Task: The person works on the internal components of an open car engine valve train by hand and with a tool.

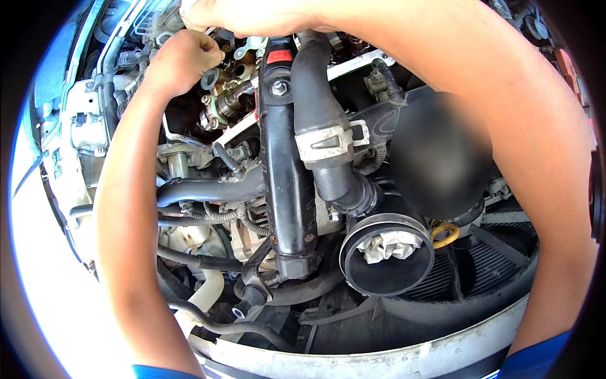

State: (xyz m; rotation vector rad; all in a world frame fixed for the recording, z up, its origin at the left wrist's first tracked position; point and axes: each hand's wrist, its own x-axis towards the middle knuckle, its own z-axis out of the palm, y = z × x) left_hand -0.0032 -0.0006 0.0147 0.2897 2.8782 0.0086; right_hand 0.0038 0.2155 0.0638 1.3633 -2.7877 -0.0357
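My left hand [182,63] is curled at the upper left of an open engine bay, its thumb and fingers pinched together beside the exposed engine top. Whatever sits between those fingertips is hidden or too small to make out. Close by lie the metal camshaft parts [230,104] and round bores of the cylinder head. My right hand [252,16] reaches across from the right along the upper edge, just above the left one. Its fingers are mostly cut off by the picture's edge, so their grip does not show.
A black pipe [287,183] and a thick hose [315,82] with a metal clamp [325,144] run down the middle. Crumpled white material [391,245] fills part of an open round duct [386,284]. A yellow loop handle [447,235] stands beside the fan [499,243]. The pale front crossmember [353,360] curves along below.
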